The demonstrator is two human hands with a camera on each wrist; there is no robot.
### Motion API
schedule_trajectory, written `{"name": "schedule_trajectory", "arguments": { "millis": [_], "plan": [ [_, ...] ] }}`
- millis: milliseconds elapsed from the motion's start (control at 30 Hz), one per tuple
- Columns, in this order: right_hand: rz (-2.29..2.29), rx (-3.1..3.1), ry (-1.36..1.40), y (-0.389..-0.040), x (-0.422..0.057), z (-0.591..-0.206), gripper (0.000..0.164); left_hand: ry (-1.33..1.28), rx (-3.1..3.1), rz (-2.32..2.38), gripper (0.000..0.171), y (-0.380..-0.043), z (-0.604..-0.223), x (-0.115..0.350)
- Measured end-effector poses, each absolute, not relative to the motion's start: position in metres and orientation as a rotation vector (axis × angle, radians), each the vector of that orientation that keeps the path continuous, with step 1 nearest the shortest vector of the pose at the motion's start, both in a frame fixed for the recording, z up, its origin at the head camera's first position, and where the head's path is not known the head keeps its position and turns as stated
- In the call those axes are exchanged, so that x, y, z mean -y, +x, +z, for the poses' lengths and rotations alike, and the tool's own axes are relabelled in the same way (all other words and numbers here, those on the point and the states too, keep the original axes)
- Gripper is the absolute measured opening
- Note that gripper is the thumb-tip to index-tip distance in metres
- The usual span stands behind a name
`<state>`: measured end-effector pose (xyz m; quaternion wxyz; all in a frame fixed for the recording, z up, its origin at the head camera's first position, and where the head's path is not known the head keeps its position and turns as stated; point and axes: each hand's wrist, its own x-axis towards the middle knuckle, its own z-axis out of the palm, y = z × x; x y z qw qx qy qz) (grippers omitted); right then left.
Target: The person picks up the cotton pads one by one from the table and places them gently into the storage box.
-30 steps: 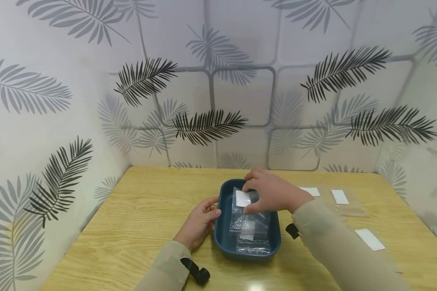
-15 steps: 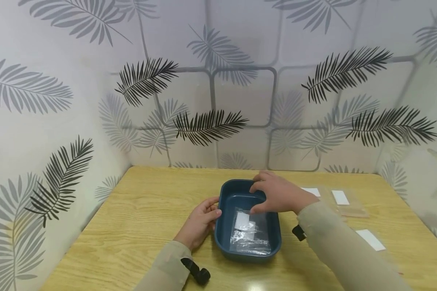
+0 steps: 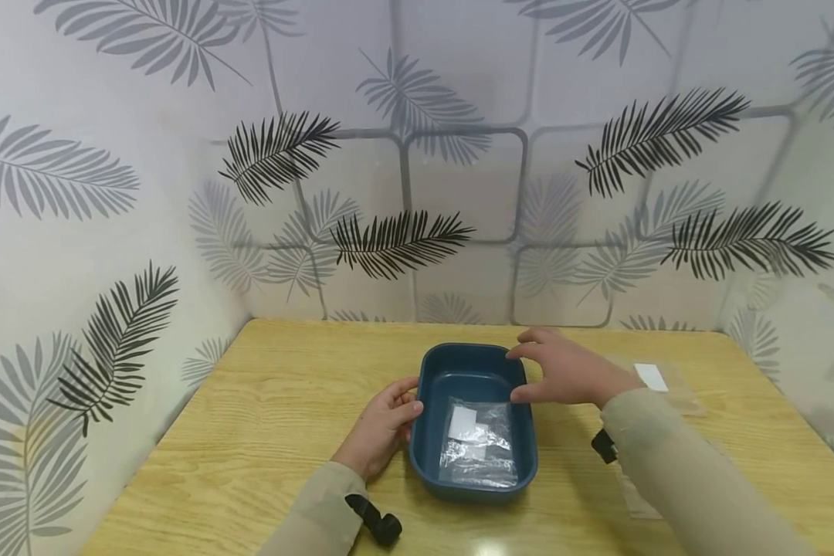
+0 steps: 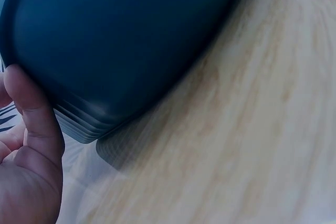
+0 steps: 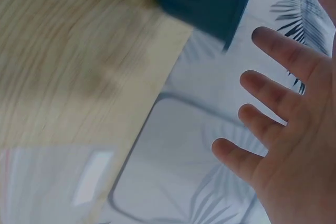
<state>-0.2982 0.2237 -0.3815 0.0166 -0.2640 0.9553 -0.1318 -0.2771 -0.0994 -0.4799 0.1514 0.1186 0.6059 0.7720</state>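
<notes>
A dark blue rectangular tub stands on the table in the head view. Clear plastic bags with white labels lie flat in its front part. My left hand holds the tub's left side, its thumb and index fingertips at the rim; the left wrist view shows that hand close against the outer wall. My right hand hovers at the tub's right rim with nothing in it. In the right wrist view its fingers are spread apart, with the tub beyond them.
Another clear bag with a white label lies on the wooden table behind my right wrist. Part of a bag shows beneath the right forearm. A wall with a leaf pattern rises along the table's back edge.
A bag beneath my right hand has dropped flat onto the others in the tub. The right hand has moved right to the rim. My left hand has stayed on the tub.
</notes>
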Motion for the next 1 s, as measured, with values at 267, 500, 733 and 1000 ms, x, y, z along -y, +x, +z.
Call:
{"name": "schedule_trajectory", "arguments": {
  "millis": [267, 500, 733, 1000],
  "plan": [
    [-0.456, -3.007, -0.778, -0.3, -0.255, -0.388, 0.07, 0.348, -1.747, 2.217, 0.051, -0.278, -0.479, 0.1],
    [-0.455, -3.026, -0.679, -0.304, -0.285, -0.401, 0.072, 0.356, -1.74, 2.217, 0.05, -0.278, -0.481, 0.1],
    [-0.467, -3.02, -0.598, -0.311, -0.312, -0.415, 0.076, 0.351, -1.747, 2.215, 0.05, -0.278, -0.483, 0.101],
    [-0.423, -3.026, -0.511, -0.32, -0.335, -0.423, 0.076, 0.338, -1.756, 2.217, 0.051, -0.278, -0.481, 0.1]
  ]
}}
